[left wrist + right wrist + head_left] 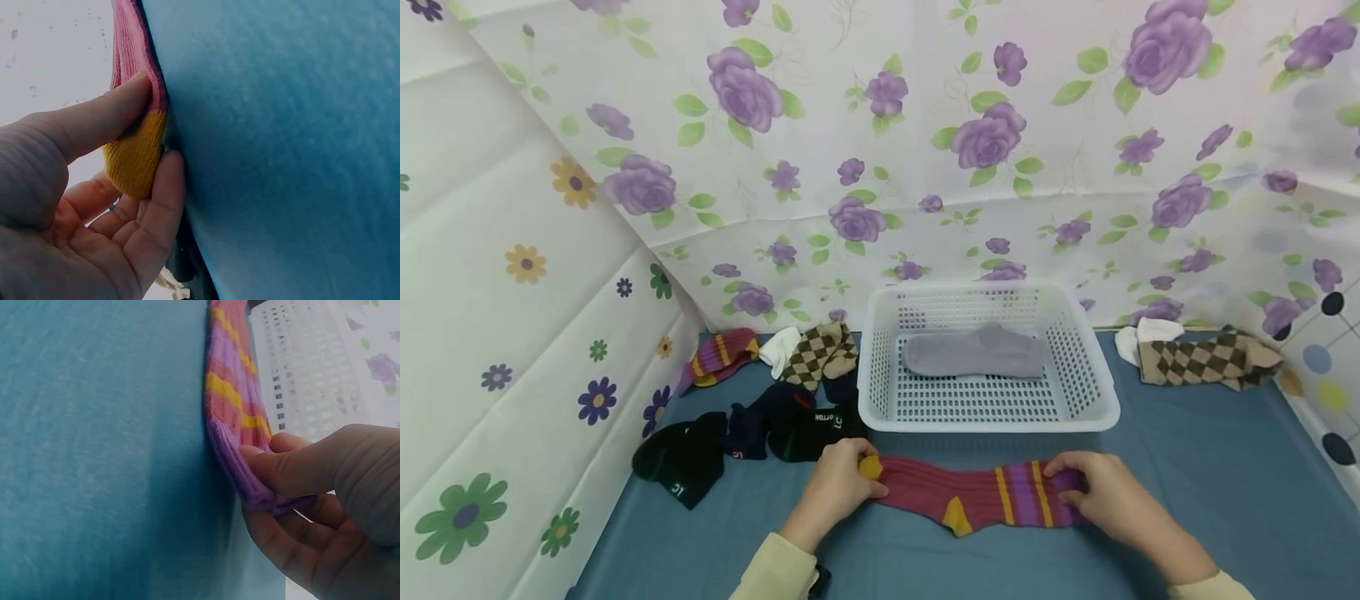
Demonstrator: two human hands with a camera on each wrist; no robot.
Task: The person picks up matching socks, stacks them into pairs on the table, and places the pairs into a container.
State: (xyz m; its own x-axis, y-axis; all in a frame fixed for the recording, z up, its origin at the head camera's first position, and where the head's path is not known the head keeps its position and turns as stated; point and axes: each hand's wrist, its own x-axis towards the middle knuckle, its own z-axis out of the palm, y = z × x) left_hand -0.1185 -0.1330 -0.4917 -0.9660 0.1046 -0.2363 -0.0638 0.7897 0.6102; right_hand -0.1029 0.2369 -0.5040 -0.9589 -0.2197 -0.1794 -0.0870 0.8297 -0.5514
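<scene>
A red sock (925, 487) with a yellow heel and toe and a purple-and-yellow striped cuff lies stretched sideways in front of the basket. My left hand (837, 487) holds its toe end; in the left wrist view the thumb lies over the sock beside the yellow toe (136, 156), with fingers beneath. At the other end my right hand (1101, 492) pinches the purple cuff (240, 469) between thumb and fingers. Behind the sock stands a white plastic basket (988, 423) with a grey sock (973, 354) lying flat inside.
Left of the basket lie a striped red sock (722, 354), a white sock (781, 350), a brown argyle sock (820, 354) and several dark socks (688, 454). To the right are another argyle sock (1202, 360) and white sock (1157, 330). Floral sheets (925, 167) hang behind the blue surface (1210, 467).
</scene>
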